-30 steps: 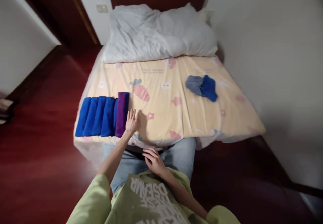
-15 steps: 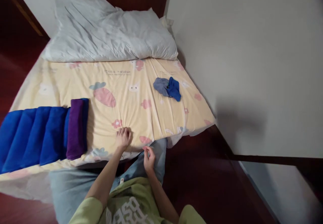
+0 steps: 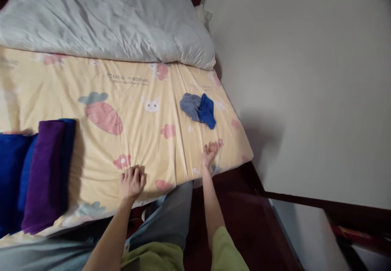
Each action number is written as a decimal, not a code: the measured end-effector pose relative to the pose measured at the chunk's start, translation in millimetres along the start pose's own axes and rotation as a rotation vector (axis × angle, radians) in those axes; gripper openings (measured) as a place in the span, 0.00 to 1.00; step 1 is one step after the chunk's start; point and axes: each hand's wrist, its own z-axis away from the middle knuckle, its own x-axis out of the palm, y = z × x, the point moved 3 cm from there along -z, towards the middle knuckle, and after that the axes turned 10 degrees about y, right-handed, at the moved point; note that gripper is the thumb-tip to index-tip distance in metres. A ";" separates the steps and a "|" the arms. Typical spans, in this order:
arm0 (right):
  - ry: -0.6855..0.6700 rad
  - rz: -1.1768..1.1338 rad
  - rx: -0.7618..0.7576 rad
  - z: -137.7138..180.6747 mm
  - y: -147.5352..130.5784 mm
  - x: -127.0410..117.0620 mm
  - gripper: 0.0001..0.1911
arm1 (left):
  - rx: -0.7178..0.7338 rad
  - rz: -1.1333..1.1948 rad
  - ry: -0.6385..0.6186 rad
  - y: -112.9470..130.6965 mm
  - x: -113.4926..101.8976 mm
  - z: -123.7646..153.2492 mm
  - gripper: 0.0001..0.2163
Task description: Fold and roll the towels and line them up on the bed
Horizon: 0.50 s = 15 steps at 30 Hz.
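Observation:
My left hand [image 3: 132, 182] rests on the yellow printed bed sheet [image 3: 143, 140] near its front edge, palm down, fingers loosely bent and holding nothing. Over the right part of the sheet is my right hand [image 3: 209, 153], its fingers loosely curled and apart, with nothing visible in them. Just beyond it lies a crumpled grey cloth [image 3: 190, 106] with a blue cloth [image 3: 207, 111] against its right side; the hand is not touching either. To the left of my left hand lies a folded purple cloth [image 3: 45, 173], beside folded blue cloths [image 3: 10, 181].
A large white pillow [image 3: 122, 22] spans the head of the bed. The pale wall [image 3: 299, 79] rises along the bed's right side. Dark red floor [image 3: 235, 206] shows below the front right edge, and a white low surface [image 3: 308, 230] stands at lower right.
My right hand has moved from my lap forward and right, over the sheet towards the crumpled cloths. My left hand stays on the sheet. The view has come closer to the bed.

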 end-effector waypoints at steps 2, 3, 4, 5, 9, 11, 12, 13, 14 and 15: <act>-0.001 0.090 -0.048 -30.2 -4.4 21.0 0.42 | -0.014 0.017 0.005 -1.5 2.3 3.4 0.13; 0.008 0.127 -0.067 -41.6 -6.2 30.7 0.43 | -0.017 0.027 0.006 -2.2 3.2 5.2 0.13; 0.023 0.161 -0.075 -51.1 -7.2 39.8 0.43 | -0.016 0.033 0.007 -2.7 4.0 7.0 0.14; 0.047 0.199 -0.070 -59.0 -7.3 48.3 0.43 | -0.012 0.036 0.006 -3.1 4.7 8.7 0.15; 0.130 0.367 -0.029 -81.7 -2.7 74.6 0.41 | -0.005 0.025 -0.020 -4.5 7.7 14.4 0.17; 0.144 0.421 -0.025 -90.6 -1.4 81.7 0.40 | -0.015 0.033 -0.038 -4.9 8.9 16.5 0.17; 0.151 0.442 -0.025 -94.8 -1.5 83.6 0.39 | -0.019 0.041 -0.043 -4.9 9.1 17.3 0.17; 0.158 0.457 -0.032 -98.8 -2.1 84.8 0.39 | -0.023 0.050 -0.047 -4.8 9.1 18.0 0.17; 0.162 0.454 -0.047 -102.5 -3.3 85.7 0.39 | -0.027 0.059 -0.053 -4.6 9.0 18.6 0.17; 0.157 0.434 -0.065 -105.8 -4.5 86.8 0.38 | -0.033 0.066 -0.061 -4.3 8.8 19.1 0.17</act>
